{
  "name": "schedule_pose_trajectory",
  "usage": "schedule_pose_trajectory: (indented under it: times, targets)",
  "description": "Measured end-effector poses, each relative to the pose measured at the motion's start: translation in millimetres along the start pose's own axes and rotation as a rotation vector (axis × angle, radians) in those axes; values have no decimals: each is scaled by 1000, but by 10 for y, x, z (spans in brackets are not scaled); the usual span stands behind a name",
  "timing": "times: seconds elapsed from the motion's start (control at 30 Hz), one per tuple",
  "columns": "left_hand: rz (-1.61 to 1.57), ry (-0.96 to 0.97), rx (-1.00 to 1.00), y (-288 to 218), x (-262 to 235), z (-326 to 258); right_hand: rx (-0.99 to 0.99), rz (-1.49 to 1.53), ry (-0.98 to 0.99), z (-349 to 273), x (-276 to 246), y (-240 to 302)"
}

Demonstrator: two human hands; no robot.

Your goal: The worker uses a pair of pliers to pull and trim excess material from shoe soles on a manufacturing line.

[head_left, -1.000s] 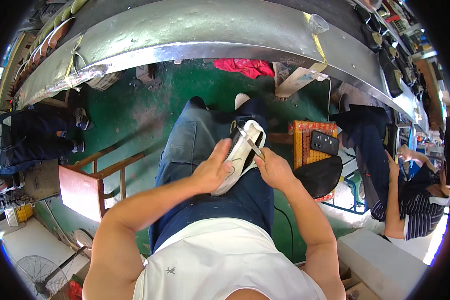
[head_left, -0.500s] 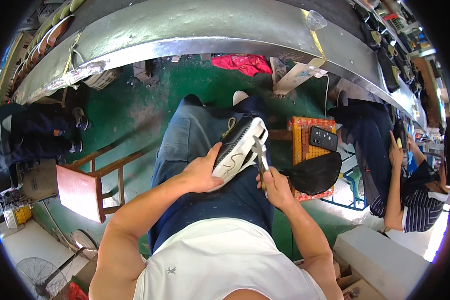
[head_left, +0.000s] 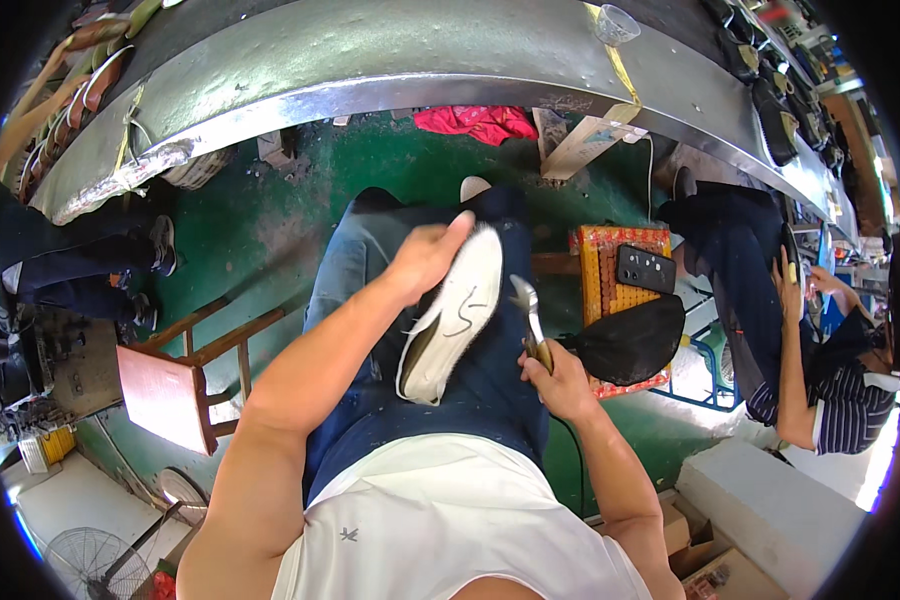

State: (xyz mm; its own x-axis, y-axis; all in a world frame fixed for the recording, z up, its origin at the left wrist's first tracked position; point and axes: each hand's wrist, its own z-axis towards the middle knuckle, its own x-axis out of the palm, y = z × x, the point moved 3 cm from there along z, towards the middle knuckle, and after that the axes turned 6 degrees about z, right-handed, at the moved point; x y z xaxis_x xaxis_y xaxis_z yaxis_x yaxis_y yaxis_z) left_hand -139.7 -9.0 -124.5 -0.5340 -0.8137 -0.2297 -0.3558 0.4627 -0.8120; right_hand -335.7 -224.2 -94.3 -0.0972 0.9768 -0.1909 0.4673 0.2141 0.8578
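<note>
Over my lap is a shoe (head_left: 457,315), its whitish underside turned up and marked with a dark squiggle. My left hand (head_left: 432,258) grips the far end of it, thumb along the edge and fingers hidden behind. The near end points down toward my shirt. To the right of the shoe and apart from it, my right hand (head_left: 558,380) is closed round the handle of steel pincers (head_left: 532,318). Their curved metal head points up and away from me.
A metal-topped bench (head_left: 350,55) crosses ahead, with a clear cup (head_left: 616,24) on it. At right, a low stand (head_left: 592,300) bears a phone (head_left: 646,270) and a black cloth item (head_left: 630,342). A wooden stool (head_left: 165,395) stands left. Co-workers sit on both sides.
The shoe has turned from its side so its underside faces up. My left hand has shifted to its far end. The pincers have come away from the shoe's edge.
</note>
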Motion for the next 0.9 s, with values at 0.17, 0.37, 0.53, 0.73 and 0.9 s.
schedule_pose_trajectory:
  times: [0.17, 0.37, 0.53, 0.73, 0.9]
  targets:
    - [-220, 72, -64, 989, 427, -60, -120, -417, 194, 87, -66, 296]
    - [-301, 107, -30, 1191, 503, -3, -300, -579, 137, 196, 4, 484]
    - [-391, 112, -88, 1041, 448, -141, -100, -462, 337, 331, 189, 596]
    - [-148, -23, 45, 1455, 563, -52, -87, -806, 327, 302, 167, 902]
    - [-606, 133, 85, 1138, 438, -396, -12, -789, 430, 502, 252, 851]
